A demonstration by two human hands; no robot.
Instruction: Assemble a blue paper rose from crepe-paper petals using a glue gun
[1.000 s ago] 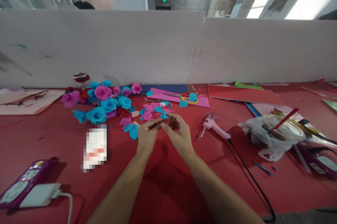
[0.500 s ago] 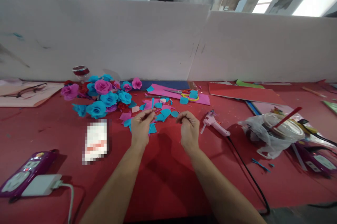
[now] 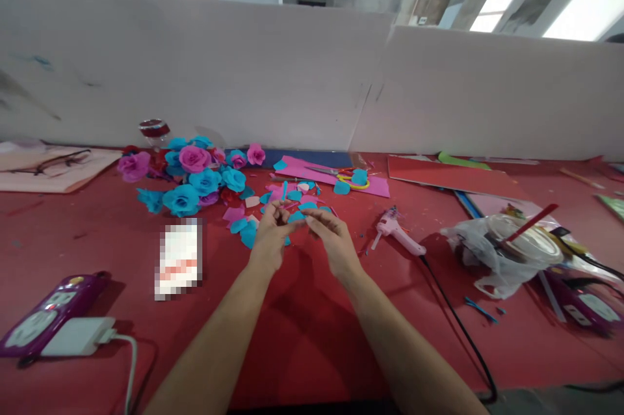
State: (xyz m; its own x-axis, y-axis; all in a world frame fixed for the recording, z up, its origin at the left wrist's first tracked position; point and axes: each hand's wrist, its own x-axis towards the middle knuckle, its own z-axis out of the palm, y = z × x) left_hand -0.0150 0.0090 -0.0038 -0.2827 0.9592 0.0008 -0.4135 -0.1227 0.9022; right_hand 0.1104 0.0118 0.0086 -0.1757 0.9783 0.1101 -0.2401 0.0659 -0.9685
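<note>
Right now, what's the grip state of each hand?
Left hand: closed, apparently pinching a thin blue strip.
Right hand: open or closed, cannot be told.

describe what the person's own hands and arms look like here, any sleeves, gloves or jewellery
The left hand and right hand are ungloved. The left forearm and right forearm are bare down to the picture's bottom edge, with no sleeve in view. No watch or bracelet shows on either wrist. Small rings or nail colour are too fine to tell.
</note>
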